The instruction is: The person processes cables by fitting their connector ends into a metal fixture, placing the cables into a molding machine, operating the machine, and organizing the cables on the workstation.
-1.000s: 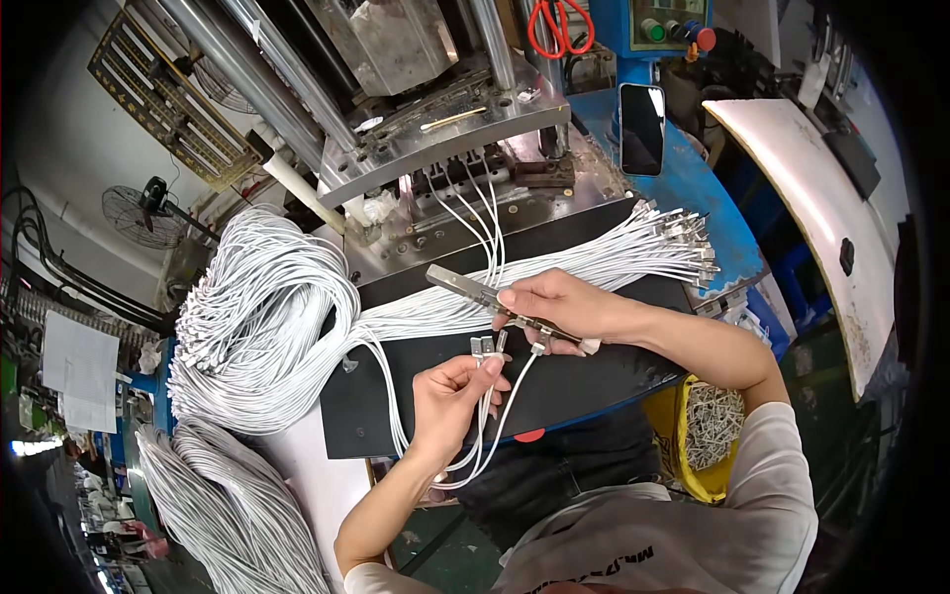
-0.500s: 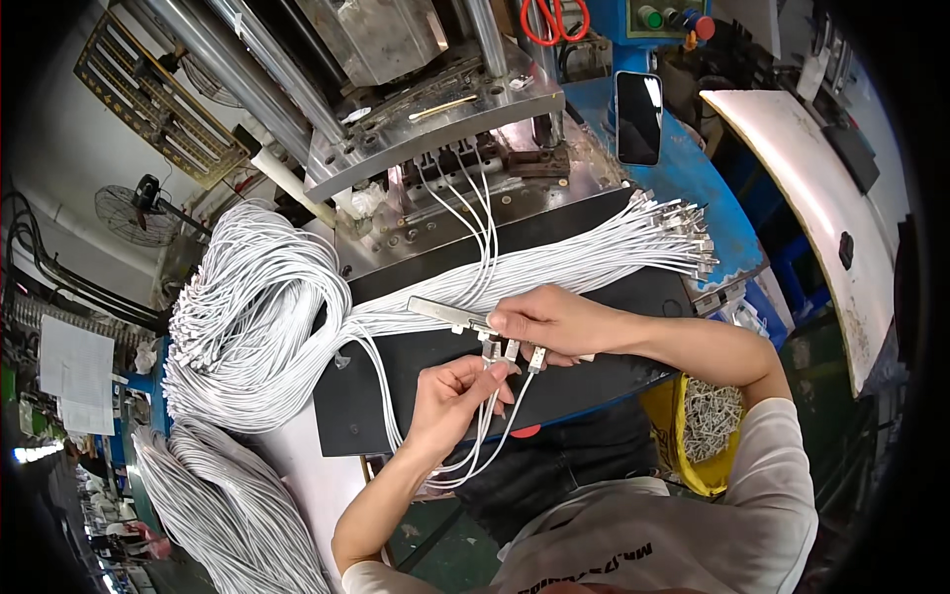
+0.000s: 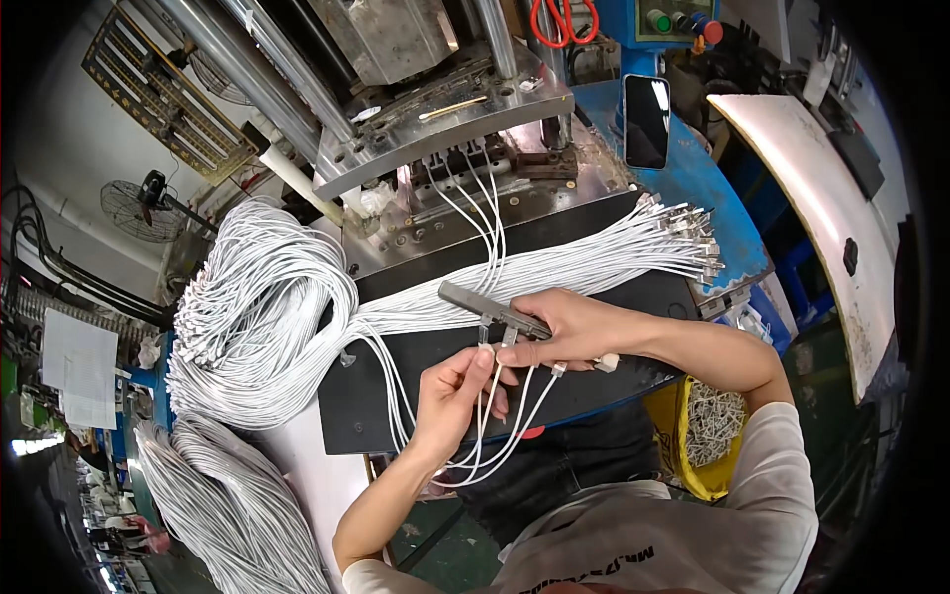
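My right hand (image 3: 574, 325) is closed around a flat grey metal bar (image 3: 473, 299), which slants above the black work surface. Small metal cable connectors hang along the bar's lower side. With thumb and fingertips, my left hand (image 3: 447, 398) pinches the end of a white cable (image 3: 481, 428) just below one connector (image 3: 484, 335). Other white cables loop down between the hands, and another connector (image 3: 559, 369) dangles under my right palm. A small pale block (image 3: 607, 362) shows beside the right wrist; whether the hand holds it cannot be made out.
Behind the hands stands a metal press (image 3: 445, 129) with white cables running into its tooling. A long cable bundle (image 3: 554, 259) crosses the black surface (image 3: 346, 401), coiled at left. A phone (image 3: 646, 121) stands at back right; a yellow bin (image 3: 693, 475) holds small parts.
The metal bar has shifted right and tilted more within my right hand. My left hand has moved slightly right and up to pinch near a connector. The view has shifted slightly.
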The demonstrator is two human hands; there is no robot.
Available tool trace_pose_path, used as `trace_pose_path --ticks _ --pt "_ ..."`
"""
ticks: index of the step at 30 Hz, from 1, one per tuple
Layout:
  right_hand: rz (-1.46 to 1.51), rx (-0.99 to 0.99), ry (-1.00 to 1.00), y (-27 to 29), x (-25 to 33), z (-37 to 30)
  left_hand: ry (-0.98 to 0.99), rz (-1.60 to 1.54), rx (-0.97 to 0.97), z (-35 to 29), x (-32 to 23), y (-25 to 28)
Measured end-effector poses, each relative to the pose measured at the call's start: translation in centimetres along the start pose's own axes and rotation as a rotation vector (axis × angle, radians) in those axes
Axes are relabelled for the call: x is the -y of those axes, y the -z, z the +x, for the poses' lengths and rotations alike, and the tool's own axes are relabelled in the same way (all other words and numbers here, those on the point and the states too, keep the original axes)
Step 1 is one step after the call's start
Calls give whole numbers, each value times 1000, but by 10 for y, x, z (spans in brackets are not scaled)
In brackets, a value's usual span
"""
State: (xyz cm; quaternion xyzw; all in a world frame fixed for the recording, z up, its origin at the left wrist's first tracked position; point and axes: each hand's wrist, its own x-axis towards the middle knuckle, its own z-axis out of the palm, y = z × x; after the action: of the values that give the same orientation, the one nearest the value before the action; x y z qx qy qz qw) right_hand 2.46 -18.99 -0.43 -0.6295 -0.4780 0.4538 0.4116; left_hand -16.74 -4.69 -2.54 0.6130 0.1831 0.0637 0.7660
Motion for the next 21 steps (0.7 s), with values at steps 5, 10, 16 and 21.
trace_pose_path --ticks 5,10,16,21 --pt "-127 -40 26 3 -6 2 30 54 -22 1 -1 -1" --pt "-438 -1 95 13 -8 1 46 88 5 2 3 2" --pt "-621 -9 287 49 -1 -30 -90 233 -24 -14 -11 -6" --pt "-792 -241 -29 98 22 -47 -245 279 -180 17 -57 9"
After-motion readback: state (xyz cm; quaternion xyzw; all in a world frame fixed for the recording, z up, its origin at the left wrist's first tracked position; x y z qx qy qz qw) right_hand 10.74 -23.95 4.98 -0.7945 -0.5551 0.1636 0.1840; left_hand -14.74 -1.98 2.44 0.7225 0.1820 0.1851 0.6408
